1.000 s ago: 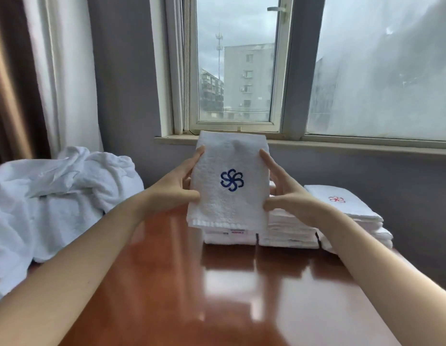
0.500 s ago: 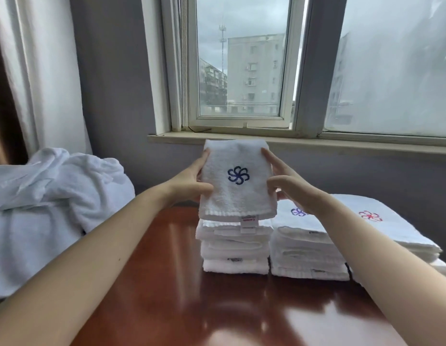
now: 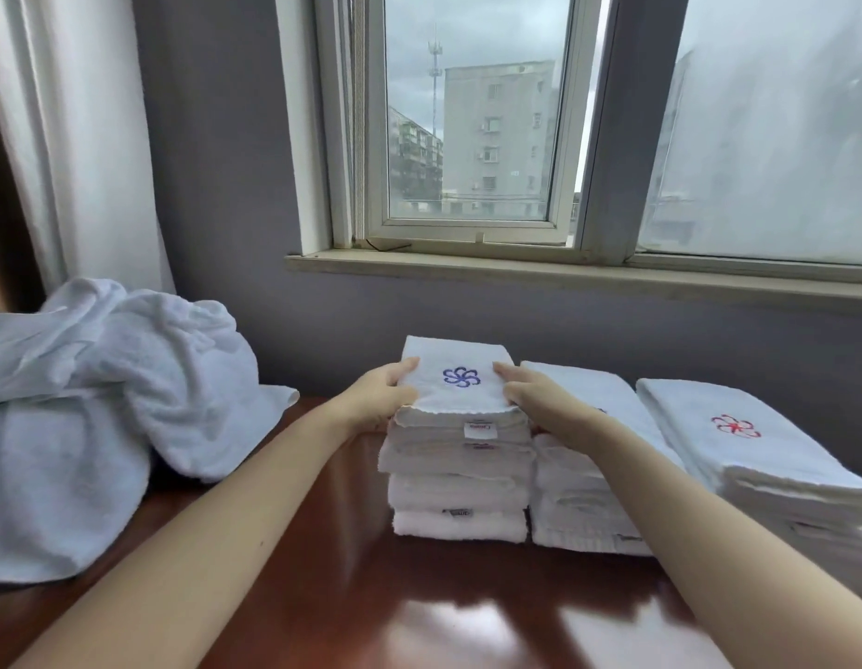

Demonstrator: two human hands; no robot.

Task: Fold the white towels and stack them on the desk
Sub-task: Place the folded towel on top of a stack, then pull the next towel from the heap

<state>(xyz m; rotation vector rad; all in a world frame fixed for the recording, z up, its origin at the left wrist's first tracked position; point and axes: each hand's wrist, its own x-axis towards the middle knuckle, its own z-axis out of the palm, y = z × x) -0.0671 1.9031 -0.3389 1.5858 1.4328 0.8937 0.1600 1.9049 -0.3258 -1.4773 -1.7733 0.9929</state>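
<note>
A folded white towel [image 3: 460, 359] with a blue flower emblem lies flat on top of the left stack of folded towels [image 3: 460, 480] on the red-brown desk [image 3: 371, 610]. My left hand [image 3: 380, 393] holds its left edge, fingers on top. My right hand [image 3: 530, 393] holds its right edge the same way. Both thumbs are hidden at the towel's sides. A second stack [image 3: 578, 519] stands right beside it, partly behind my right forearm. A third stack [image 3: 738, 427], topped with a red flower emblem, stands at the far right.
A loose heap of unfolded white towels [image 3: 105, 403] fills the desk's left side. The grey wall and window sill [image 3: 564, 272] rise just behind the stacks. A white curtain [image 3: 81, 137] hangs at the back left.
The blue-emblem towel, held upright above the desk a second ago, has come down and forward and now lies flat on the left stack. Both hands stay on its sides.
</note>
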